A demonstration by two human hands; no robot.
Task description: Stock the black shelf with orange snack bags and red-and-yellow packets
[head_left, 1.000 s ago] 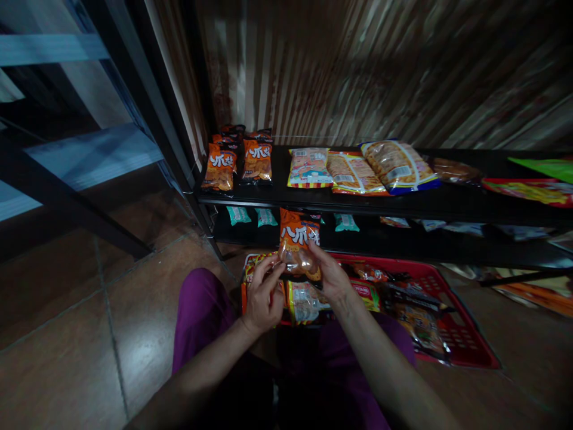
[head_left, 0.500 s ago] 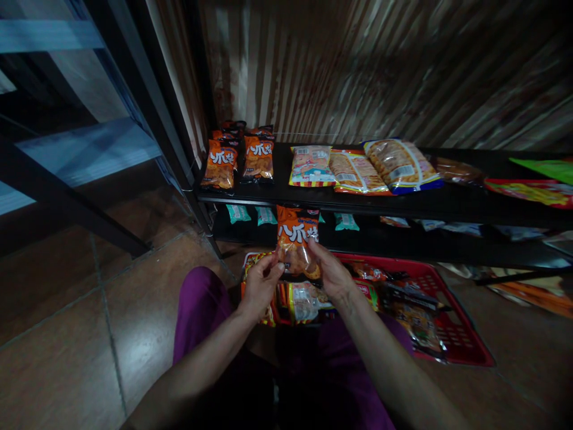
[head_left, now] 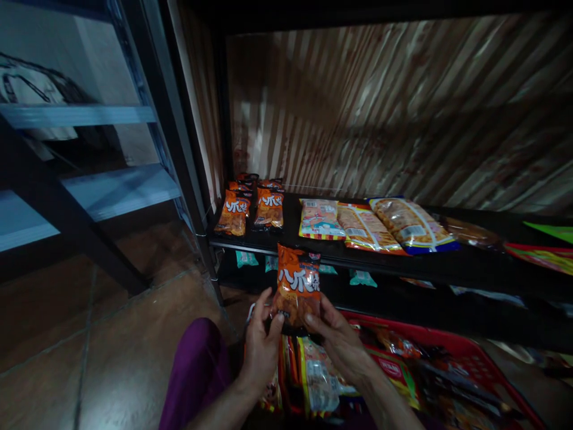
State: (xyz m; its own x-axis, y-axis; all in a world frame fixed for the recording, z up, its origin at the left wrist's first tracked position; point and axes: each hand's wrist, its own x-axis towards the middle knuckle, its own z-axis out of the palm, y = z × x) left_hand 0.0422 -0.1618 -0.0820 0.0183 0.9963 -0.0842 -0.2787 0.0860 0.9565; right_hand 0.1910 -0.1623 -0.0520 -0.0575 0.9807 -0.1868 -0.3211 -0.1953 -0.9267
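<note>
An orange snack packet (head_left: pixel 296 286) with white characters is held upright in front of a black shelf (head_left: pixel 403 263). My left hand (head_left: pixel 260 346) pinches its lower left corner and my right hand (head_left: pixel 339 343) pinches its lower right corner. Matching orange packets (head_left: pixel 253 209) stand in rows at the shelf's left end. Below my hands a red basket (head_left: pixel 470 352) holds several mixed snack packets.
Pale and orange snack bags (head_left: pixel 371 222) lie flat along the shelf, with green and red packets (head_left: pixel 546 248) at the far right. Teal packets (head_left: pixel 246 258) sit on the lower shelf. A blue metal rack (head_left: pixel 102 185) stands left over a brown tiled floor (head_left: pixel 111 358). Purple trousers (head_left: pixel 197 376) cover my knee.
The view has tilted upward, so shelf and basket sit lower in frame. Both hands keep hold of the orange packet, which stays upright in front of the shelf edge.
</note>
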